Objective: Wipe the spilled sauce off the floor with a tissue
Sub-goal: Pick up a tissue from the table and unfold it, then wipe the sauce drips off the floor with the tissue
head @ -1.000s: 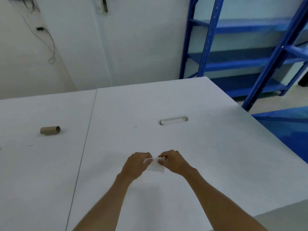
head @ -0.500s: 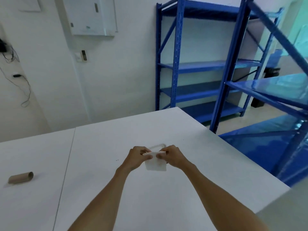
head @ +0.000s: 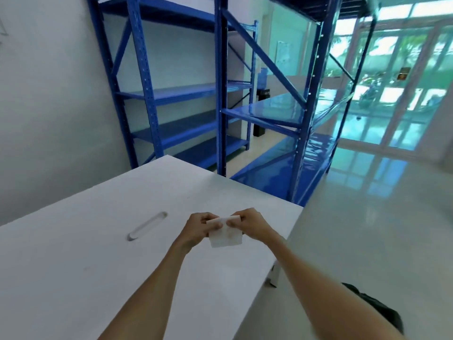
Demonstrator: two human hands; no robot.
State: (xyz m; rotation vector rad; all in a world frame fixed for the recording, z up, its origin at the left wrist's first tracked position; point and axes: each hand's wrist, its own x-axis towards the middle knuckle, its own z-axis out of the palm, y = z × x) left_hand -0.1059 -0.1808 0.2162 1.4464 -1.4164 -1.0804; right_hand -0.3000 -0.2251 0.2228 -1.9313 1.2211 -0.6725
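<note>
Pinching soft folded tissue (head: 225, 232), left hand (head: 196, 229), right hand (head: 252, 225)

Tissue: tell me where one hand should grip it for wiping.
Grip the tissue along its top edge, from above. It hangs as a flat folded pad below the left hand and right hand, which pinch that edge, so the lower part stays free.

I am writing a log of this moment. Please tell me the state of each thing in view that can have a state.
tissue: folded, held above the table by both hands
left hand: pinching the tissue
right hand: pinching the tissue
table: bare, slot handle in its top
blue shelves: empty
floor: glossy, no sauce visible
</note>
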